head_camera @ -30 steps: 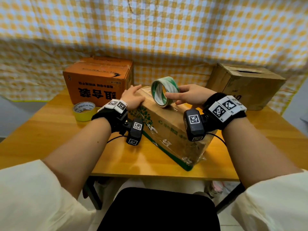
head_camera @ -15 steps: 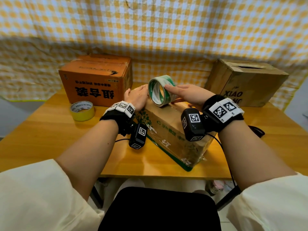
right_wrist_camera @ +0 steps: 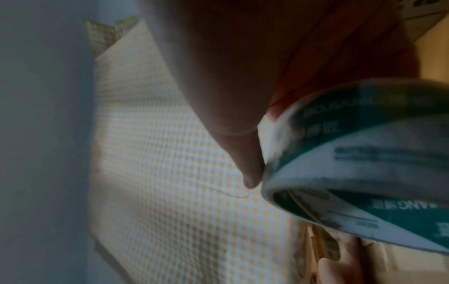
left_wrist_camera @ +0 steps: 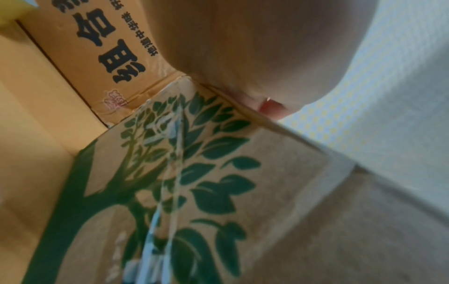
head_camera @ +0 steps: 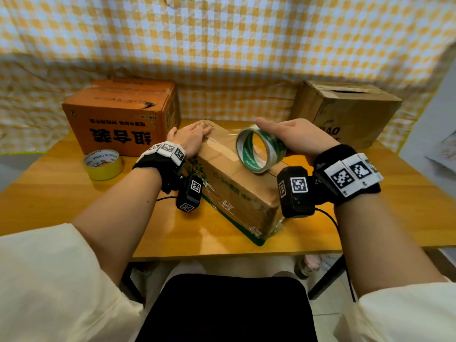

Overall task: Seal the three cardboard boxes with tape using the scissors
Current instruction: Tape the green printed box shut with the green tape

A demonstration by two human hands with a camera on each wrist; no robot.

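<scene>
A brown box with a green tree print (head_camera: 237, 191) lies at an angle in the middle of the table. My left hand (head_camera: 191, 138) presses flat on the far end of its top; in the left wrist view the palm (left_wrist_camera: 255, 42) rests on the box's (left_wrist_camera: 199, 173) upper edge. My right hand (head_camera: 293, 138) grips a green and white tape roll (head_camera: 260, 149) standing on edge on the box top, thumb against its side (right_wrist_camera: 245, 165). Clear tape runs along the top seam between the hands. An orange box (head_camera: 121, 114) stands back left, a plain brown box (head_camera: 345, 112) back right. No scissors show.
A yellow tape roll (head_camera: 102, 164) lies flat on the wooden table (head_camera: 61, 193) in front of the orange box. A yellow checked cloth (head_camera: 222, 45) hangs behind the table. The table's front edge runs just below the middle box.
My right hand has drawn the tape roll along the box top toward me and to the right. The left hand stays flat at the far end.
</scene>
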